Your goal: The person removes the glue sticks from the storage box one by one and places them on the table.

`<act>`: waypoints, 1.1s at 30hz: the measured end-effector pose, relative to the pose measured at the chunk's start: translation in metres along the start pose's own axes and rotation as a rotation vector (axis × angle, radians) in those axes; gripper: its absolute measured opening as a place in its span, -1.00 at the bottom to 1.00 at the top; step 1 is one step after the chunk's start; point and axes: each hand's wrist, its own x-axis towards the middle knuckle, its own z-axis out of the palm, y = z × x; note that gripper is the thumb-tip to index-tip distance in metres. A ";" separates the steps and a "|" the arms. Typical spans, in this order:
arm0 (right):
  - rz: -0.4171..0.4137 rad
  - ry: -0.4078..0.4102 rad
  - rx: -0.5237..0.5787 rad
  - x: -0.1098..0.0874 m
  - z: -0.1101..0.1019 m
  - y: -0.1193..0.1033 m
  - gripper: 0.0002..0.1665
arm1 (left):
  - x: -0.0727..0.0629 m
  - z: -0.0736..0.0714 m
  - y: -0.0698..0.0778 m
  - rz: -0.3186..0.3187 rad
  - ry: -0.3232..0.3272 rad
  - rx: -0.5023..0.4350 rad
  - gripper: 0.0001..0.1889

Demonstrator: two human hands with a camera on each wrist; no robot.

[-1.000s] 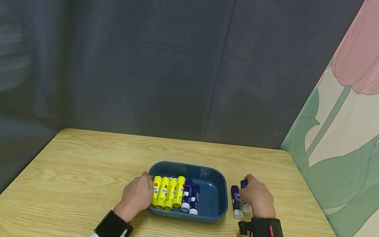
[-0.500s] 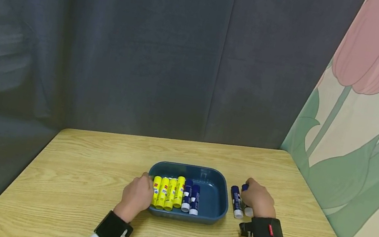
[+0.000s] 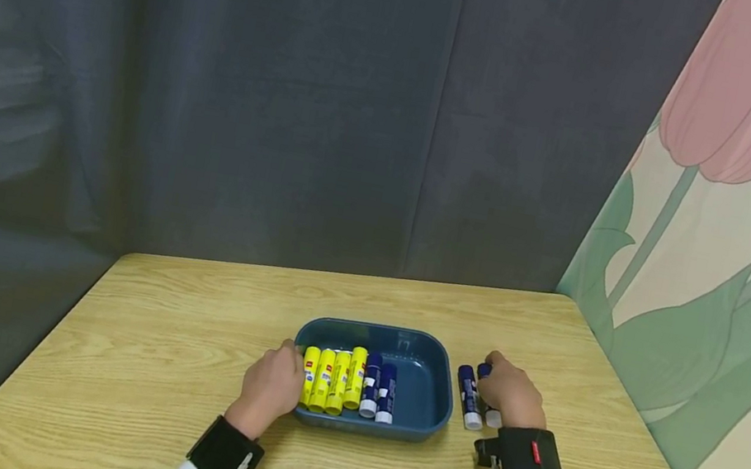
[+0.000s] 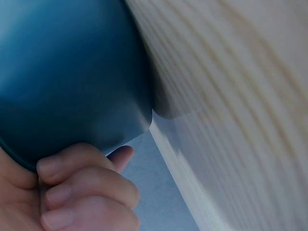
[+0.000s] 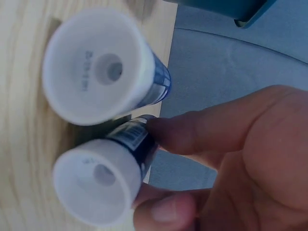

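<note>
My left hand (image 3: 274, 380) grips the left end of a dark blue tray (image 3: 420, 398). The left wrist view shows its fingers curled at the rim. Inside the tray, several yellow glue sticks (image 3: 338, 383) lie side by side, with two dark blue glue sticks (image 3: 386, 396) to their right. To the right of the tray, my right hand (image 3: 513, 395) pinches a dark blue glue stick (image 5: 94, 190) with a white base between thumb and fingers, low over the table. A matching glue stick (image 3: 470, 398) lies just left of it, its hollow white end facing the right wrist camera.
The wooden table (image 3: 171, 366) carries the tray near its middle. A dark grey curtain (image 3: 293, 103) hangs behind its far edge. On the right rises a wall (image 3: 731, 272) painted with tulips.
My right hand has shifted slightly to the right and toward me with the glue stick, then nearly stopped. The left hand and tray have stayed in place.
</note>
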 end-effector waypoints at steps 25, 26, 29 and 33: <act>-0.005 -0.031 0.005 -0.004 -0.005 -0.003 -0.41 | 0.003 0.001 -0.002 0.004 -0.014 -0.001 -0.64; -0.004 -0.032 0.005 -0.004 -0.006 -0.003 -0.40 | 0.003 0.001 -0.002 0.005 -0.014 -0.002 -0.64; 0.000 -0.033 0.004 -0.004 -0.006 -0.003 -0.40 | 0.003 0.001 -0.002 0.006 -0.013 -0.001 -0.64; 0.002 -0.031 0.008 -0.005 -0.007 -0.004 -0.40 | 0.002 0.001 -0.001 0.003 -0.008 0.000 -0.64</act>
